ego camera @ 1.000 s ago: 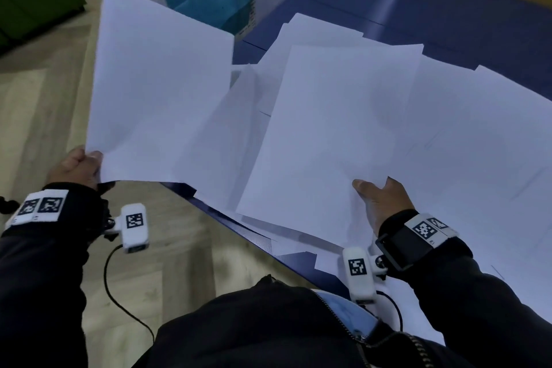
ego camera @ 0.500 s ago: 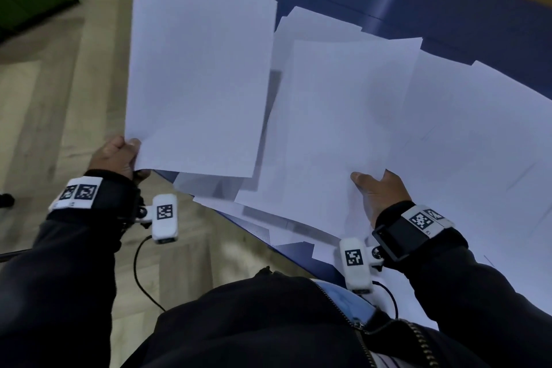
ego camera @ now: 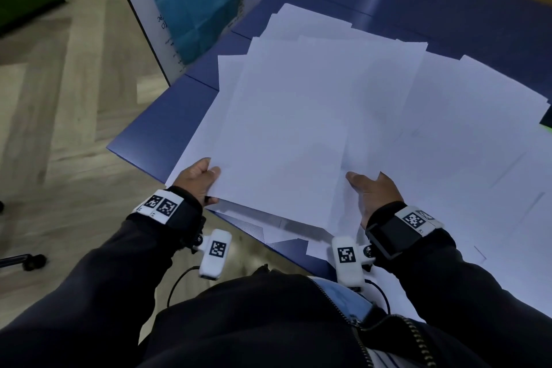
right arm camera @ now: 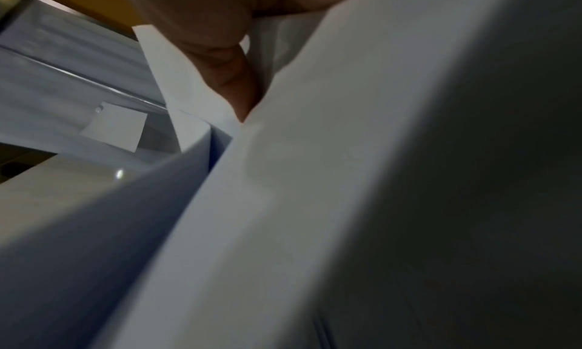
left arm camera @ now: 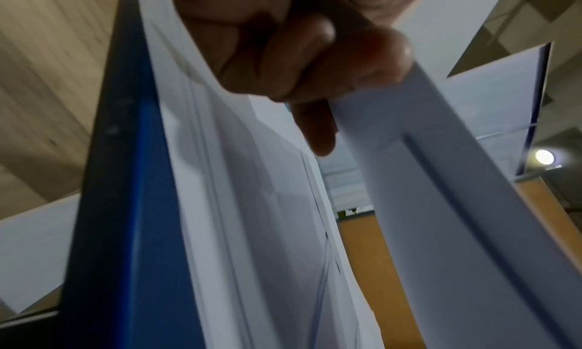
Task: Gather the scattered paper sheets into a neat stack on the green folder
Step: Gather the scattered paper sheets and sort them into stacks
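Head view, looking down: a blue table [ego camera: 167, 131] covered by overlapping white paper sheets [ego camera: 448, 128] fanned out loosely, some hanging past the near edge. The person's left hand [ego camera: 195, 179] pinches the near left corner of the top sheet [ego camera: 286, 134], thumb above and fingers curled beneath it. The right hand [ego camera: 375, 193] lies on the papers near that sheet's near right side, thumb stretched out across the paper; how its other fingers sit cannot be told here. A sliver of green at the far right edge, just past the papers, may be the green folder [ego camera: 547, 127] — too little shows to be sure. Left wrist view: from below, curled fingers [left arm camera: 315, 63] press the underside of the held sheet, with more papers and the table's blue edge [left arm camera: 141, 205] to the left. Right wrist view: blurred and dim — a fingertip [right arm camera: 239, 90] is tucked between two sheets, with curved paper edges filling the rest
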Demonstrator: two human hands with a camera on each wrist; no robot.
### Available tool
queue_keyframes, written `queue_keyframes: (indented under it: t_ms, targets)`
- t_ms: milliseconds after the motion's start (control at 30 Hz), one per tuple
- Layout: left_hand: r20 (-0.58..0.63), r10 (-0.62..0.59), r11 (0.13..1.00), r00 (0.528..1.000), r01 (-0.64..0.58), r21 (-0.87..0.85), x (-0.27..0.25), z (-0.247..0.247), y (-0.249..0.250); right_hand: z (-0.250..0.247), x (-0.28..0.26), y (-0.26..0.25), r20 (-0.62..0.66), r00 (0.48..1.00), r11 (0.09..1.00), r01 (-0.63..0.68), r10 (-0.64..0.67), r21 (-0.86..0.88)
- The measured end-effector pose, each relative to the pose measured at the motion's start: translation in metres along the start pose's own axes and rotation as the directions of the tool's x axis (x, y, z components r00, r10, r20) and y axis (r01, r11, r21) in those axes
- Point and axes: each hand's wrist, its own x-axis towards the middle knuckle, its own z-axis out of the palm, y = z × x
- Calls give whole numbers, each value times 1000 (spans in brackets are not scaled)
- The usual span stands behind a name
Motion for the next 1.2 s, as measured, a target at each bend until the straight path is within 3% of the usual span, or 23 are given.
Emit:
queue_keyframes:
  t_ms: [233, 333, 433, 467, 567, 600, 700, 833, 900, 1033, 1200]
  targets:
    - [233, 44, 987, 972, -78, 142, -1, 18, -2, -2, 3, 5, 61, 998, 997, 10, -5, -76]
    - [345, 74, 989, 936, -113, 97, 1, 23, -1, -7, -1, -3, 49, 996, 997, -72, 72, -5]
    - [409, 96, 984, 907, -148, 98, 3, 28, 1, -11, -2, -8, 16, 998, 998, -59, 59, 9]
    - [408, 117, 977, 905, -179, 116, 4, 30, 2, -11, 0, -8, 10, 999, 999, -51, 51, 19]
    - [384, 201, 939, 901, -289, 188, 3, 35, 9, -16, 4, -17, 7, 998, 936, -66, 67, 346]
    - [381, 220, 925, 898, -316, 210, 3, 36, 12, -18, 5, -20, -4, 999, 925, -43, 49, 378]
    - [398, 262, 903, 879, -369, 220, 3, 42, 17, -21, 4, -24, 3, 998, 952, 64, -68, 301]
    - [369, 291, 928, 883, -355, 116, 2, 62, 29, -27, 4, -26, -95, 970, 961, 237, -225, 144]
    - [355, 316, 932, 880, -358, 58, 3, 73, 40, -30, 5, -29, -86, 953, 937, 300, -289, 177]
    - [336, 371, 924, 866, -381, -38, 4, 92, 62, -36, 2, -36, -65, 939, 921, 344, -338, 181]
    - [359, 385, 918, 850, -313, -245, 4, 118, 80, -33, -1, -42, -150, 917, 913, 388, -369, 127]
